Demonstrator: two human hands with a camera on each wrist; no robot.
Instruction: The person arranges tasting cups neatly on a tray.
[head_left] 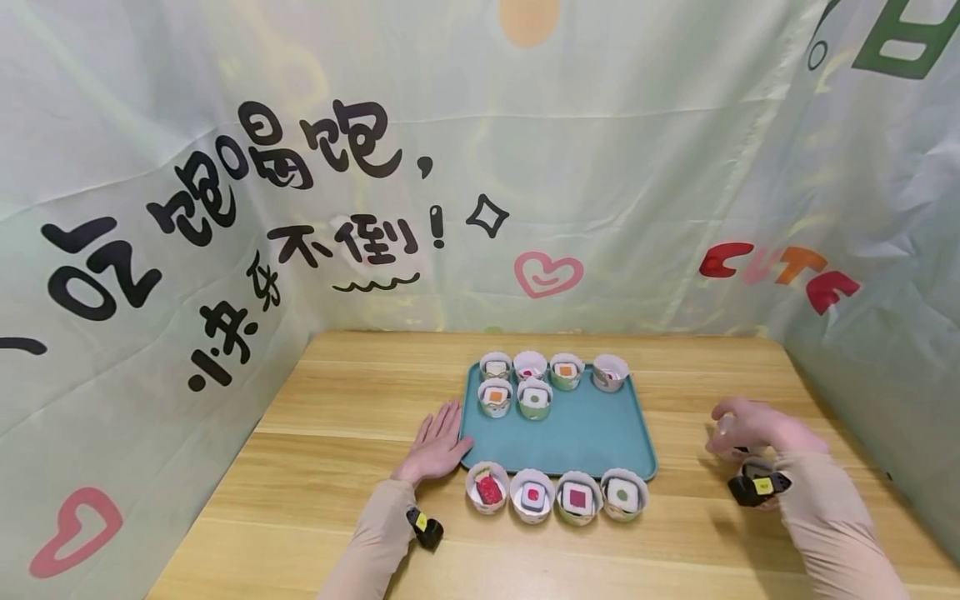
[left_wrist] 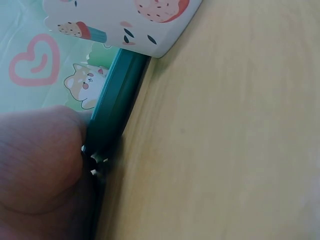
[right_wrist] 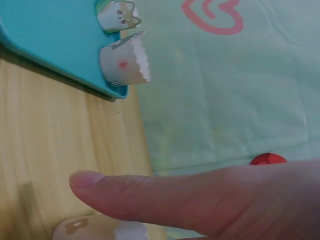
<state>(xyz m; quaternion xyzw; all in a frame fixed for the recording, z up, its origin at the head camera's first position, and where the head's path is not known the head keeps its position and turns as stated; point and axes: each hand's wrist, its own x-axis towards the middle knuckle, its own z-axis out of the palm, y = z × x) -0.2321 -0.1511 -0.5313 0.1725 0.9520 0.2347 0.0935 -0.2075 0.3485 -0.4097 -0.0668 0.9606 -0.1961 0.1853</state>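
My left hand [head_left: 437,446] lies flat on the wooden table, fingers spread, its thumb at the left edge of the blue-green tray [head_left: 592,437]. My right hand [head_left: 757,425] hovers over paper cups at the right. In the right wrist view the thumb [right_wrist: 135,192] is straight above a tan cup [right_wrist: 80,227], with nothing seen at its tip. A pale patch shows among the fingers in the head view; what it is I cannot tell. Another cup with dark contents [head_left: 759,471] is partly hidden by the wrist camera.
Several cups, among them one with an orange-centred sushi roll [head_left: 495,397], stand toward the tray's back. A row of cups lines its front edge, one holding a red-topped piece [head_left: 489,490]. Printed cloth [head_left: 637,183] walls the table in.
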